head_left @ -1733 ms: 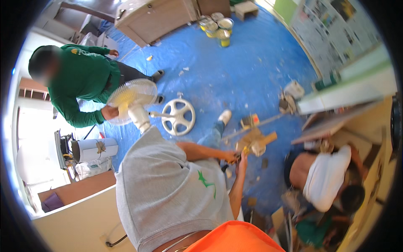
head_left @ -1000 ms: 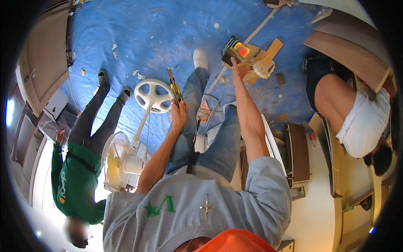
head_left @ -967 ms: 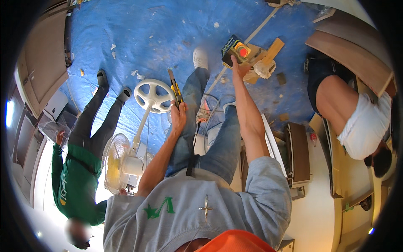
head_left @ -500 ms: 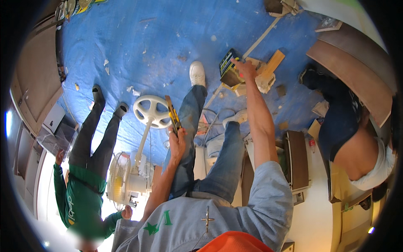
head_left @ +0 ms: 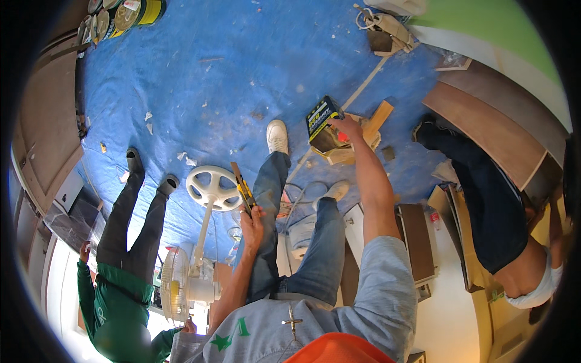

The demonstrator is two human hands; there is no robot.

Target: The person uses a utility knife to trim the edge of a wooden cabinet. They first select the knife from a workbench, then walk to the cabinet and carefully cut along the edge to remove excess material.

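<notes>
My left hand (head_left: 253,222) is closed around a slim yellow and black hand tool (head_left: 244,192), held upright in front of my left leg. A thin brown end sticks up from the tool; its exact kind is unclear. My right arm reaches forward, and my right hand (head_left: 347,127) is at the right edge of a black and yellow box (head_left: 322,121) on the floor. The fingers seem bent onto that edge, but their grip is partly hidden. Something red (head_left: 343,137) shows beside the box under my hand. Wooden pieces (head_left: 379,118) lie right behind it.
A blue sheet (head_left: 230,78) covers the floor. A white pedestal fan (head_left: 177,284) lies with its round base (head_left: 213,188) left of my leg. A person in green (head_left: 118,302) is at left, another in dark trousers (head_left: 478,181) at right, near brown panels (head_left: 484,130). Cans (head_left: 130,15) stand far left.
The view has shifted, so the floor things sit lower or farther left. My right hand has moved from pointing over the box to its right edge. My left hand keeps the tool.
</notes>
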